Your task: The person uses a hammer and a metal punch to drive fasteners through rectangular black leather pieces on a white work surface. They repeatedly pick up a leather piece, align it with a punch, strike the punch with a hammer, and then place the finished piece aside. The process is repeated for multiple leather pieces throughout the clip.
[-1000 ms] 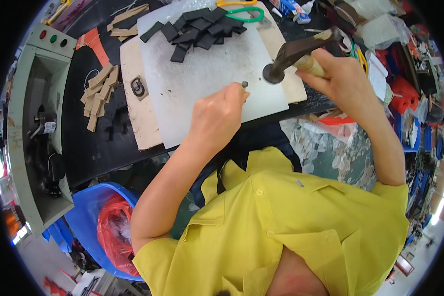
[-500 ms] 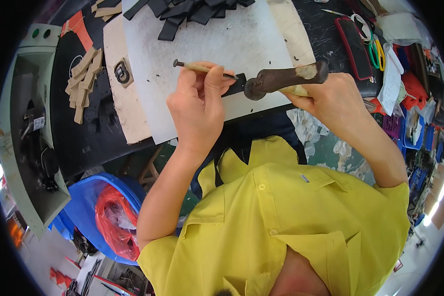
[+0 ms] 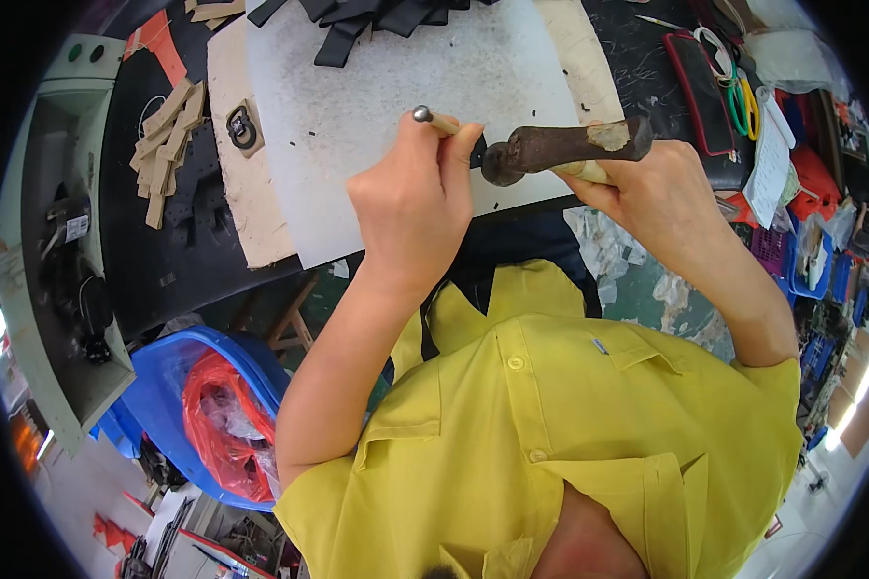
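My left hand (image 3: 413,198) is closed round a punch (image 3: 442,123), a slim pale shaft whose round metal end points up toward me. Its lower tip is hidden by the fingers. Beside those fingers shows the end of a black strip (image 3: 477,151) lying on the white board (image 3: 512,58). In my right hand (image 3: 658,188) is a hammer (image 3: 560,151) with a dark, worn head and a pale handle, gripped close below the head. The hammer's rounded face hangs just right of the black strip. Whether it touches anything cannot be made out.
Black strips (image 3: 386,17) are heaped at the board's far end. Tan strips (image 3: 171,145) and a black ring on a small tan piece (image 3: 242,128) lie to the left. A red-edged phone (image 3: 702,94) and scissors (image 3: 743,104) are at right. A blue bin (image 3: 154,386) stands below the table.
My left hand has moved right and turned, bringing the punch from lying nearly flat to more upright. The hammer has shifted slightly right. The whole view has shifted a little.
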